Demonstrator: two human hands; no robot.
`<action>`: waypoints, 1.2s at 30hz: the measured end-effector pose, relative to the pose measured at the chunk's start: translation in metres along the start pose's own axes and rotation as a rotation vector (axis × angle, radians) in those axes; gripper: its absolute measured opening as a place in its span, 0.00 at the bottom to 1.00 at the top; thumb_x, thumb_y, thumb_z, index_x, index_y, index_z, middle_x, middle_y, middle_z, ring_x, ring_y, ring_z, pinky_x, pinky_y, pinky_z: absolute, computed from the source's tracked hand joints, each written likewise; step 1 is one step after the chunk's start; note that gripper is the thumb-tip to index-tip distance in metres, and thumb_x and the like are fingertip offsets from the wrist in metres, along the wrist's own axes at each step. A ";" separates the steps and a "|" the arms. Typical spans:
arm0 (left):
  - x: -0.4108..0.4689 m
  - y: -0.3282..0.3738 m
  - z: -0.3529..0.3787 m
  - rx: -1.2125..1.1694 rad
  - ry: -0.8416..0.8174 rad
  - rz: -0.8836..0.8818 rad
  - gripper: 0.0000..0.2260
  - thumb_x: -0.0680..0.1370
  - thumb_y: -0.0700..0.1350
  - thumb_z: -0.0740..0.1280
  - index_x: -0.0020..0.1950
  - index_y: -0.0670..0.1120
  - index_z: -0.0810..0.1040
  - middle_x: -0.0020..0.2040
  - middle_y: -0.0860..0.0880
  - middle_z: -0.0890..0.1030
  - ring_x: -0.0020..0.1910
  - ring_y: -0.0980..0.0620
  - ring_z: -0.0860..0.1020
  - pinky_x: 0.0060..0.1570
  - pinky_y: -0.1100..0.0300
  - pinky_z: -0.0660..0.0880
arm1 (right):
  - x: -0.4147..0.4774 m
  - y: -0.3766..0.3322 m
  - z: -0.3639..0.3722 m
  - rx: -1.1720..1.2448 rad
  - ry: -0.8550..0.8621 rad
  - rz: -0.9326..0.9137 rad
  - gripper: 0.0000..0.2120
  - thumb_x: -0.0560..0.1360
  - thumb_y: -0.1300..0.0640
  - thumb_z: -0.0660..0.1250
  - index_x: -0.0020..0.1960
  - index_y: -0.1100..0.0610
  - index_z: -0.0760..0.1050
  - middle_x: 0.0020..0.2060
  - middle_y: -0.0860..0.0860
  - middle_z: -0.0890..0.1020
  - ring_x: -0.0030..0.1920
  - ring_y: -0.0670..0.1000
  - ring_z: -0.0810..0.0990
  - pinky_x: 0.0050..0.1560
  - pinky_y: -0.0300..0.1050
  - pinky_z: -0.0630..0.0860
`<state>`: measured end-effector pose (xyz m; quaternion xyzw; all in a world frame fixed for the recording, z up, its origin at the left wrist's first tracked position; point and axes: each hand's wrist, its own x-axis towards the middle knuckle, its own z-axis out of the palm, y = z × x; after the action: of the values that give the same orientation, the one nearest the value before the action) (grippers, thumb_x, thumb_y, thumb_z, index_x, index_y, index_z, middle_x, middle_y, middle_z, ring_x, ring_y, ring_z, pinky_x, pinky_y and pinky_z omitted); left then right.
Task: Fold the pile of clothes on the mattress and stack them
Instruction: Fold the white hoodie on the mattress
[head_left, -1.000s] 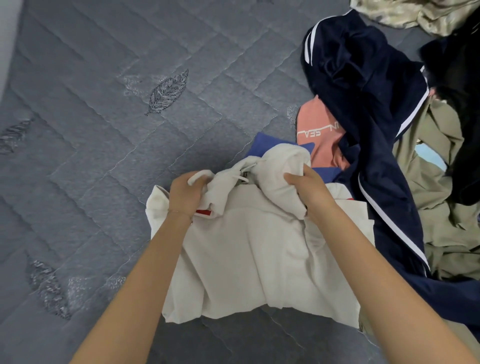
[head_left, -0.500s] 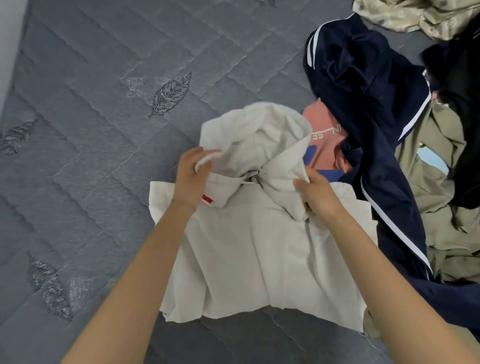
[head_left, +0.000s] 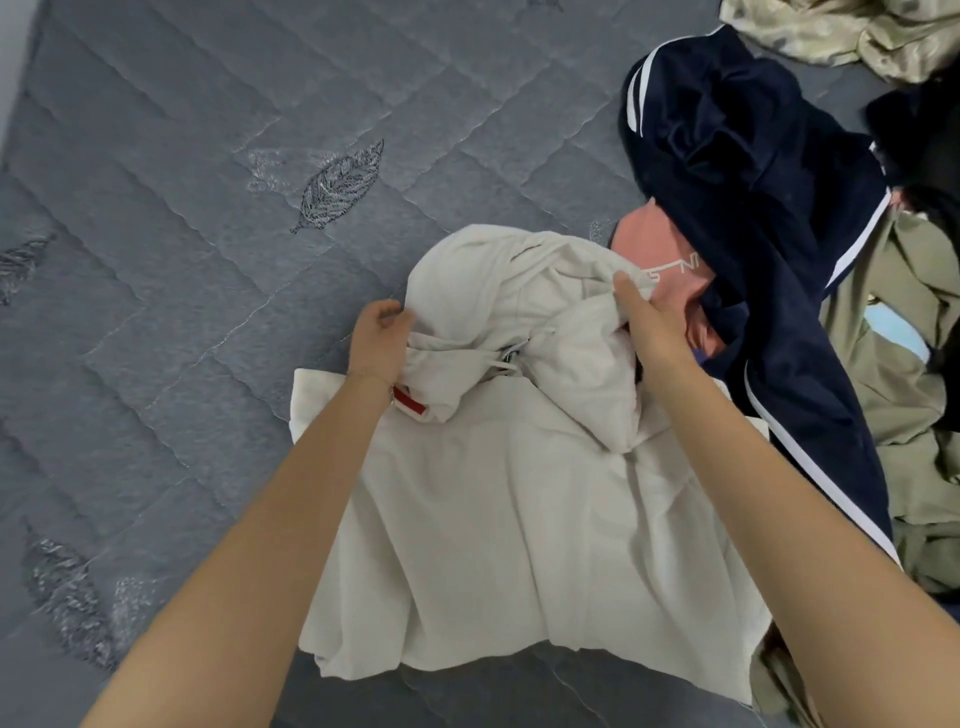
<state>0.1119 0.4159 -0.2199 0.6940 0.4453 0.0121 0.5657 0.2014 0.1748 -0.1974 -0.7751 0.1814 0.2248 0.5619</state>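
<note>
While pinching the hood (head_left: 519, 270): left hand (head_left: 376, 340) fingers curled on its left edge, right hand (head_left: 649, 322) clamped on its far-right edge. Spread on grey mattress (head_left: 208, 260), near centre: cream hoodie (head_left: 519, 493). Piled right of it: pink garment (head_left: 654, 244), navy jacket (head_left: 753, 208), olive clothes (head_left: 893, 374).

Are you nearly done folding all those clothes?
Not nearly. No folded stack is in view. The left hand and right hand hold the cream hoodie by its hood, spread on the mattress. The navy jacket, pink top and olive clothes lie heaped, unfolded.
</note>
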 end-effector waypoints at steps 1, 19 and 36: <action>0.003 0.001 0.001 0.006 -0.005 -0.028 0.16 0.79 0.43 0.65 0.66 0.41 0.72 0.57 0.48 0.76 0.52 0.54 0.72 0.50 0.67 0.68 | -0.001 0.000 0.006 0.003 -0.004 -0.007 0.10 0.78 0.49 0.66 0.56 0.51 0.73 0.40 0.41 0.76 0.39 0.38 0.73 0.38 0.27 0.69; -0.002 -0.012 -0.043 -0.057 0.114 0.491 0.10 0.77 0.38 0.67 0.39 0.51 0.74 0.36 0.57 0.76 0.34 0.68 0.73 0.39 0.72 0.68 | -0.015 0.011 -0.014 0.071 0.172 -0.418 0.22 0.75 0.72 0.56 0.63 0.57 0.77 0.59 0.50 0.80 0.57 0.39 0.77 0.60 0.31 0.71; 0.006 -0.032 -0.079 -0.147 -0.105 0.039 0.09 0.80 0.45 0.64 0.44 0.44 0.81 0.50 0.51 0.82 0.54 0.53 0.79 0.57 0.59 0.73 | -0.020 0.014 -0.042 -0.046 -0.213 -0.166 0.19 0.75 0.65 0.68 0.61 0.46 0.76 0.54 0.40 0.80 0.48 0.31 0.79 0.47 0.25 0.73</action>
<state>0.0553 0.4797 -0.2203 0.6589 0.3992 0.0193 0.6373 0.1836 0.1312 -0.1863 -0.7720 0.0508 0.2626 0.5765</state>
